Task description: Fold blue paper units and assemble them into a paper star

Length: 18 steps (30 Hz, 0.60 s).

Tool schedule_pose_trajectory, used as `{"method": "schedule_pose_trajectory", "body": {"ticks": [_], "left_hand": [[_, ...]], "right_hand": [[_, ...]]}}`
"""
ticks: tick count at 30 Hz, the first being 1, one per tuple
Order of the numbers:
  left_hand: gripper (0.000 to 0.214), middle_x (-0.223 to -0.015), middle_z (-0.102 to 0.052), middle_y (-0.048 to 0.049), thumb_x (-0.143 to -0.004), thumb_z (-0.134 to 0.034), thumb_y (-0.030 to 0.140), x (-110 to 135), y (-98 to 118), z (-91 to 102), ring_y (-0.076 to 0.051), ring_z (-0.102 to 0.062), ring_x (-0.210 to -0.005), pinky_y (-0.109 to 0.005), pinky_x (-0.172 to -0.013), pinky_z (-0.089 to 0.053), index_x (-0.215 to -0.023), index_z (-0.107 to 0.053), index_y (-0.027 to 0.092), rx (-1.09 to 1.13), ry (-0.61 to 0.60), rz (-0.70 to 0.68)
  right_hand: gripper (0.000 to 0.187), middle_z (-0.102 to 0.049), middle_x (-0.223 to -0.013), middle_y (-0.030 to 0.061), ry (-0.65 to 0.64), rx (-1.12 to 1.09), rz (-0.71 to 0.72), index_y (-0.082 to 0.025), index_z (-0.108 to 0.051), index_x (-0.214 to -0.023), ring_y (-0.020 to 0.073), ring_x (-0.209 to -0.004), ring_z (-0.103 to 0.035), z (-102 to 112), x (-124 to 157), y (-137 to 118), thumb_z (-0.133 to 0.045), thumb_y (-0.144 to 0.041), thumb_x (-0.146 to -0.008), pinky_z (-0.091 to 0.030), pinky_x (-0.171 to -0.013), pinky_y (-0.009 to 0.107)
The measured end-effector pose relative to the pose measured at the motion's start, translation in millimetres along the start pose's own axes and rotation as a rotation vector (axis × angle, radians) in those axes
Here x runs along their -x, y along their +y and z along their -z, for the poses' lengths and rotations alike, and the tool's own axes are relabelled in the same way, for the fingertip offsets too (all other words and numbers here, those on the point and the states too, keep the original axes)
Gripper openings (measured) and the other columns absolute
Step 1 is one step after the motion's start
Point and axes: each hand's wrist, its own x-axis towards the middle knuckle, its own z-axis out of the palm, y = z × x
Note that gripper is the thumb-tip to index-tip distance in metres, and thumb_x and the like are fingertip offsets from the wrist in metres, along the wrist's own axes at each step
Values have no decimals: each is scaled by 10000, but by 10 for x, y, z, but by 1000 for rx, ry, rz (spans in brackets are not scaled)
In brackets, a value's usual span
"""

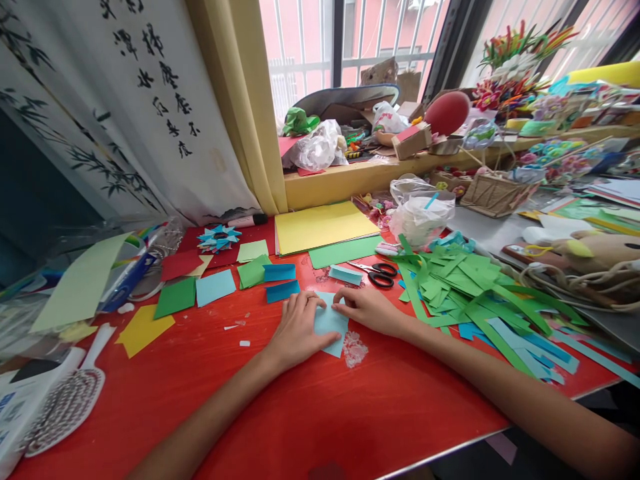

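A light blue paper square (330,328) lies on the red table (280,407) in front of me. My left hand (296,328) rests flat on the sheet's left side, fingers together, pressing its top edge. My right hand (367,308) pinches the upper right edge of the same sheet with curled fingers. Folded blue pieces (281,281) lie just beyond my left hand. Black-handled scissors (377,273) sit just beyond my right hand.
A heap of green and blue paper strips (475,293) fills the right side. Yellow paper (323,227) and green paper (345,251) lie at the back. Coloured squares (175,297), a paper star (219,238) and a hairbrush (65,400) are on the left. The windowsill holds craft clutter.
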Motion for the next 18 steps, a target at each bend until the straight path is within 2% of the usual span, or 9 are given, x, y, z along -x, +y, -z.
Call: {"method": "schedule_pose_trajectory", "body": {"ticks": [3,7,12,14,18], "left_hand": [[536,-1072,-431,-38,-633,-601,473,-2,-13,-18,-241,-372,-981,-382,-842,-295,-1083,-437,232,-16,-4,4],[531,-1050,-435,-35,-643,-583,505,-5,-18,-23,-239,-373,-971,-380,-840,-296,-1079,-445,235,-19,-11,5],[437,-991,-448,-28,-638,-596,490,-9,-8,-11,-228,-391,-929,-366,-813,-306,-965,-478,226,-9,-7,-1],[413,-973,-455,-26,-636,-598,490,-9,-7,-12,-226,-395,-919,-365,-808,-305,-925,-480,219,-6,-10,2],[492,-1015,-461,-34,-632,-592,510,-7,-11,-21,-234,-395,-940,-366,-816,-298,-1003,-454,217,-6,-1,20]], "right_hand": [[168,-571,-631,-2,-35,32,-7,-198,-604,-793,110,-553,-464,3,14,-9,-494,-323,-778,-258,-491,214],[202,-567,-614,-2,-118,-19,1,-188,-606,-700,112,-555,-463,21,31,-15,-474,-314,-786,-263,-485,214],[140,-586,-709,10,-16,-89,-57,-189,-593,-825,123,-613,-496,15,35,-43,-473,-240,-773,-324,-527,215],[131,-593,-752,28,16,-66,-64,-180,-593,-818,133,-647,-508,9,32,-57,-482,-222,-764,-347,-553,225],[156,-618,-821,48,11,-84,-67,-182,-605,-849,153,-705,-539,35,38,-89,-480,-227,-770,-379,-597,248]]}}
